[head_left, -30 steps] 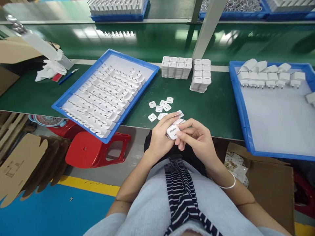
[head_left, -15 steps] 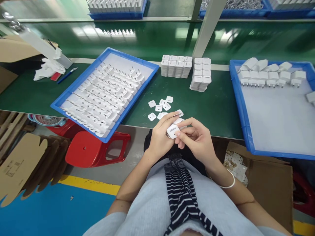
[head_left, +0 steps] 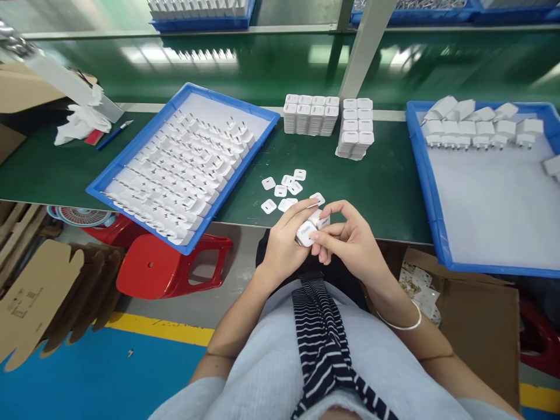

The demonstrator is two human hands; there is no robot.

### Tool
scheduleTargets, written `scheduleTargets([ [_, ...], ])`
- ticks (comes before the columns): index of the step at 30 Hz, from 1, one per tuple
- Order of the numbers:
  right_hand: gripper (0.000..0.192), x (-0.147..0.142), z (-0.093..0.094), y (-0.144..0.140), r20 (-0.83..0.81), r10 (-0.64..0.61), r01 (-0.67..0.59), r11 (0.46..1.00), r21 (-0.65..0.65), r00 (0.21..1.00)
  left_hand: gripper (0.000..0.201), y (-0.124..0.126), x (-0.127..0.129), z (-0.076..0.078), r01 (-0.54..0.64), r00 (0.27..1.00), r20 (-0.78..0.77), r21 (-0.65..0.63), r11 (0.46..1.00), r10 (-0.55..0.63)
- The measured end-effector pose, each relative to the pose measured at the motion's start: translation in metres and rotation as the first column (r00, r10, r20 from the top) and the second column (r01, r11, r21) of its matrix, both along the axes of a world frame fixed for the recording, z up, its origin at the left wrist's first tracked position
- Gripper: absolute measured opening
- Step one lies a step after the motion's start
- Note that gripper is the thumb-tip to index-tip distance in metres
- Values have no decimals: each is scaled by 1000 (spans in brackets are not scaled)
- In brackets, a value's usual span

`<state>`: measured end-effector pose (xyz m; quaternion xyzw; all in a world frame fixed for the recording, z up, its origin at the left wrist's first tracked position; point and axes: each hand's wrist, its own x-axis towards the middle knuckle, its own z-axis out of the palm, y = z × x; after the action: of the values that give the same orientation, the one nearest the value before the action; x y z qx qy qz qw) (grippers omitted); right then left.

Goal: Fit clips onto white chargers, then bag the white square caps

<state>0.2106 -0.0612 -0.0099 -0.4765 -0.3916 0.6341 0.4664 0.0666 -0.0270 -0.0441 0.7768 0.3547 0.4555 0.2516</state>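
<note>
both hands meet just below the near edge of the green table point(head_left: 385, 186). the left hand point(head_left: 284, 245) and right hand point(head_left: 350, 242) have fingers curled closed around one small white plastic charger body point(head_left: 306, 232). the blue tray on the left point(head_left: 131, 160) looks nearly full of unfinished parts, while the blue tray on the right point(head_left: 426, 175) holds only one row of chargers, so most work seems left. loose white square caps point(head_left: 284, 188) lie near.
</note>
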Motion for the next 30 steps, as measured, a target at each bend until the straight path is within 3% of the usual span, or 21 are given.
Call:
scheduleTargets([
  [12, 37, 4, 0, 4, 23, 71, -69, 996, -50, 997, 29, -1, -2, -4, 24, 1000, -15, -5, 1000, -24],
  [30, 35, -2, 0, 4, 89, 56, -52, 998, -47, 994, 27, -2, 0, -5, -14, 1000, -11, -44, 999, 14],
])
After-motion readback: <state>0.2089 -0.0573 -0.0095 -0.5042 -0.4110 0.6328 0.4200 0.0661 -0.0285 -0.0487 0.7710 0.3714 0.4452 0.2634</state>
